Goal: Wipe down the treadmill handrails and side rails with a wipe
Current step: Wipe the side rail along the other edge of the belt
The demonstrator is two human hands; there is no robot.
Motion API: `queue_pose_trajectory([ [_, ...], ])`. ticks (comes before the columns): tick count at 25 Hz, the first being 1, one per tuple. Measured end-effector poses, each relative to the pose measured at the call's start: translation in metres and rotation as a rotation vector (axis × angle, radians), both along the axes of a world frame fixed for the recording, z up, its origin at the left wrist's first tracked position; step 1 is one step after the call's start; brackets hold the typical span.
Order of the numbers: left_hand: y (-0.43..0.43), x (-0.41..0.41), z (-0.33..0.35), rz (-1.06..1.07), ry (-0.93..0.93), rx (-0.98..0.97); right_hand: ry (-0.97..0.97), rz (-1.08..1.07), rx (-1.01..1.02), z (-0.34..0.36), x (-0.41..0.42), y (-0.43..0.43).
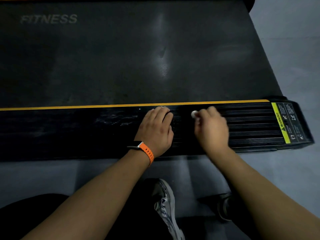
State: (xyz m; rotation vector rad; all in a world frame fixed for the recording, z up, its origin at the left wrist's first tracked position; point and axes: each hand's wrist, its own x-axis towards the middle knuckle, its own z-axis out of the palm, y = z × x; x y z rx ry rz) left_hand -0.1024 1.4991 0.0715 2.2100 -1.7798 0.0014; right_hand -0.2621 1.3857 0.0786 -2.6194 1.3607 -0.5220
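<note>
We find the side rail (69, 130), black and ribbed, running across the middle of the frame, edged on its far side by an orange stripe (86, 107). Above the stripe lies the dark treadmill belt (121, 58), with faint FITNESS lettering (49, 19) at the upper left and pale smudges near its centre.

The left hand (156, 129) rests palm down on the rail at the centre of the frame. Its fingers are loosely bent toward the stripe and hold nothing. A watch (136, 144) on an orange strap (147, 153) sits on that wrist.

The right hand (211, 129) is just to the right of the left one, apart from it, also over the rail. Its fingers are curled around a small white wipe (194, 114). The wipe is bunched and shows only as a pale lump at the upper left edge of the hand, between the two hands and just below the stripe. This hand is blurred, so we cannot tell whether the wipe touches the rail.

A yellow warning label (281, 123) crosses the rail's right end. The left stretch of the rail shows pale streaks. Grey floor (294, 40) lies right of the belt. At the lower centre we note a silver shoe (166, 205), and a dark shoe (225, 207) to its right.
</note>
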Motion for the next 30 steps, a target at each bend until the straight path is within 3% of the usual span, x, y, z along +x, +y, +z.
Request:
queue_pose_trajectory([
  [3, 0.000, 0.000, 0.000, -0.009, 0.003, 0.002, 0.053, 0.188, -0.062, -0.002, 0.009, 0.017],
  [8, 0.000, 0.001, -0.001, -0.003, 0.006, 0.002, -0.032, -0.131, 0.021, 0.003, -0.018, 0.001],
  [12, 0.000, 0.001, -0.001, -0.009, 0.008, -0.001, 0.035, 0.153, 0.017, 0.002, 0.011, 0.033],
  [17, 0.001, 0.000, -0.002, 0.003, 0.008, 0.012, -0.015, -0.224, 0.015, 0.005, -0.029, 0.003],
  [22, 0.001, 0.000, -0.001, -0.002, 0.012, 0.011, 0.018, 0.030, 0.000, 0.002, 0.002, 0.032],
  [26, 0.002, 0.000, -0.001, 0.006, 0.006, 0.017, -0.020, -0.235, 0.027, 0.006, -0.039, 0.008],
  [30, 0.002, -0.001, -0.001, 0.000, 0.006, 0.018, -0.025, 0.011, 0.018, -0.002, 0.004, 0.050],
])
